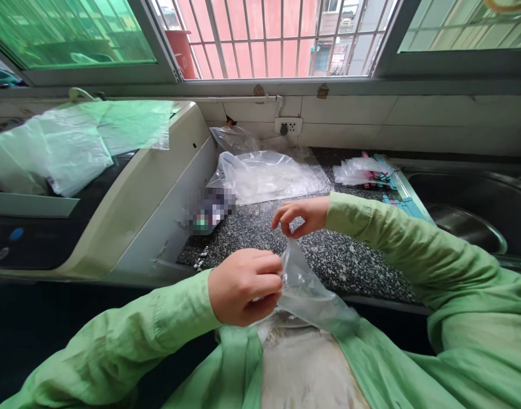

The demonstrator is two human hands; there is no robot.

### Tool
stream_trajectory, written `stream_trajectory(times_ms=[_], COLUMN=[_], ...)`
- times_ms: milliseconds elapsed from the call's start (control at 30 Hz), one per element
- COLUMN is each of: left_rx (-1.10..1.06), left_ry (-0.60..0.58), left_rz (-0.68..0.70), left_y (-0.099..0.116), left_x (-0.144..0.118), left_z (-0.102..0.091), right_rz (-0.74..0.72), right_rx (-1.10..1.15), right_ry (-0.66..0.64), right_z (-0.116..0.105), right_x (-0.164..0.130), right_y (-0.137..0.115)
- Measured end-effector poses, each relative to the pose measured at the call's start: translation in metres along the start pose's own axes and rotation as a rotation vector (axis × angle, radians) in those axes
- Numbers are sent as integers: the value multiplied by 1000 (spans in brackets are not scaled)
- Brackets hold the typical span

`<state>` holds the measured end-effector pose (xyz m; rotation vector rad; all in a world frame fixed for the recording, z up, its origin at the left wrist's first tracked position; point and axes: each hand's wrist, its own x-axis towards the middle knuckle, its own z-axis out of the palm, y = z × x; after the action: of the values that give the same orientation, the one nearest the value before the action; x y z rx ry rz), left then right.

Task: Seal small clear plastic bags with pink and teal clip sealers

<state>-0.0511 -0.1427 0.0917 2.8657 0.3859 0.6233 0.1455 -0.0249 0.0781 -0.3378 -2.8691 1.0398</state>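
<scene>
My left hand is closed on the left edge of a clear plastic bag. My right hand, just above and to the right, pinches the top corner of the same bag between thumb and fingertips. Below both hands the bag spreads out in front of my body, over the counter's front edge. Behind my hands a larger clear plastic bag with whitish contents lies on the speckled counter.
A washing machine with plastic sheets on its lid stands at the left. Small clear packets lie by pink and blue pieces near the sink. A wall socket and barred window are behind.
</scene>
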Motion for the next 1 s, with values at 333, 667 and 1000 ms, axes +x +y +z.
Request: stream_trajectory(times_ms=[333, 667, 1000], left_rx=[-59, -405, -549], left_ry=[178, 539, 794], left_rz=[-277, -567, -636], left_y=[-26, -77, -96], left_x=[-2, 10, 21], left_z=[-6, 18, 39], right_rz=[271, 356, 358], right_rx=[19, 272, 190], right_ry=[341, 932, 1093], right_z=[-18, -10, -7], right_x=[-51, -70, -76], right_y=[-5, -10, -19])
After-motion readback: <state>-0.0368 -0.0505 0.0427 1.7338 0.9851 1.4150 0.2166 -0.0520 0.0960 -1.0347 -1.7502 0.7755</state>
